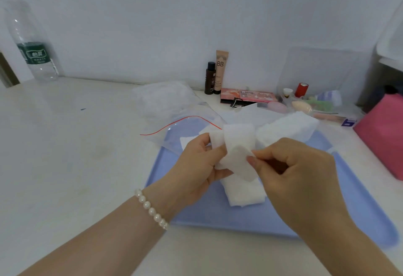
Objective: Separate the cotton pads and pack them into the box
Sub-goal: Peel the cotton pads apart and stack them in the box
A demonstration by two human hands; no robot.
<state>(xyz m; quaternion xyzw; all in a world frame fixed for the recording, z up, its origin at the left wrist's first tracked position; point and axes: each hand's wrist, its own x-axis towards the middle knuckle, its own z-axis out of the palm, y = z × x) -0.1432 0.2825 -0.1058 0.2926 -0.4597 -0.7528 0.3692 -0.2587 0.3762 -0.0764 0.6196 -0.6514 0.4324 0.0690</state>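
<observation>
Blue tray (239, 219) lies on the white table (65, 155), carrying two pad stacks (242, 195). Above it, left hand (196, 166) grips a wad of cotton pads (238, 145); right hand (294, 171) pinches one pad's corner.

A white tabletop (65, 155) runs up to a pale wall. A blue tray (218, 216) lies flat on it, near the front. A clear zip bag (174, 112) with a red strip lies on the tabletop and partly over the tray's far left corner. A clear plastic water bottle (32, 42) with a green label stands far off at the back left. By the wall stand a small dark bottle (210, 78) and a tan BB cream tube (220, 71), touching side by side. Next to them lies a pink makeup palette (246, 97). A clear box (316, 101) of small makeup things sits at the back right. A pink box (383, 134) sits at the right edge.
</observation>
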